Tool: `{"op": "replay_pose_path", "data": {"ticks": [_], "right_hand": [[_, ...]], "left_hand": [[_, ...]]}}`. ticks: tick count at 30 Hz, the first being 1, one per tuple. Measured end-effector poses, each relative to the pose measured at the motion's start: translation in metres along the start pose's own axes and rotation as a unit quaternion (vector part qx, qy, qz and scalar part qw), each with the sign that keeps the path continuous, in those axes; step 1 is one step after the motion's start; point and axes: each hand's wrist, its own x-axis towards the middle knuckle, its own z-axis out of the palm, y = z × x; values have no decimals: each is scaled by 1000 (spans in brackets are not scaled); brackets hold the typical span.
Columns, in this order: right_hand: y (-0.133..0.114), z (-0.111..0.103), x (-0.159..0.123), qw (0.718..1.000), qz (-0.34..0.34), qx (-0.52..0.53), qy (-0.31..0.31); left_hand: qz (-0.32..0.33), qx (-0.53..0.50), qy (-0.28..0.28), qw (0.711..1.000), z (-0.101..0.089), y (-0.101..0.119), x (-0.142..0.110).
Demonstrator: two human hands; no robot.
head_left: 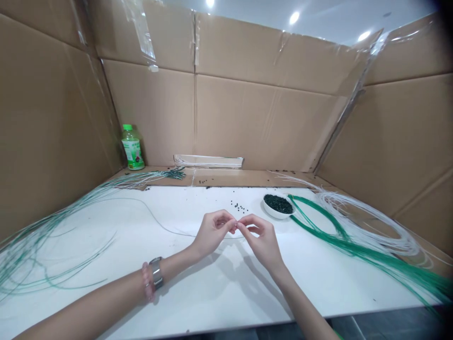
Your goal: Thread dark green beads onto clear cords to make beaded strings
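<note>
In the head view my left hand (213, 232) and my right hand (261, 239) meet above the white table. Thumb and forefinger of each are pinched, and their tips touch. A thin wire (166, 230) curves in from the left, passes behind my left hand and shows again under the fingertips. Whatever small piece sits right between the tips is too small to make out. Beyond the hands lie several loose black bits (239, 208), like small beads. A white bowl (276, 215) heaped with similar dark bits (278, 203) stands past my right hand.
Green and white strands (53, 226) spread along the left side, their dark-tipped ends at the back. Bundles of green strands (339, 243) and coiled white strands (385, 226) lie right. A green-capped bottle (133, 148) stands back left. Cardboard walls (247, 123) enclose the table (198, 302).
</note>
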Motion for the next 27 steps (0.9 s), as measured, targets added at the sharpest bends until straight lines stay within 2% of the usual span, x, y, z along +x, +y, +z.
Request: {"op": "replay_pose_path", "data": {"ticks": [3,6,10,14,17,23,27], "right_hand": [[3,-1,0,1000,15,15,19],[6,-3,3,999,23,35,35],[12,-9,7,997,31,49,49],[18,-15,7,997,36,52,52],[20,-16,6,996,40,57,54],[19,-14,6,996,44,62,55],[19,-14,5,996,46,63,52]], "left_hand": [[-1,5,-6,1000,4,-2,5],[8,60,-30,998,2,-3,16],[23,152,-47,987,-19,-11,40],[26,247,-67,966,-47,-30,64],[30,307,-76,948,-58,-44,75],[48,346,-151,925,-55,-50,82],[56,336,-163,926,-50,-51,82]]}}
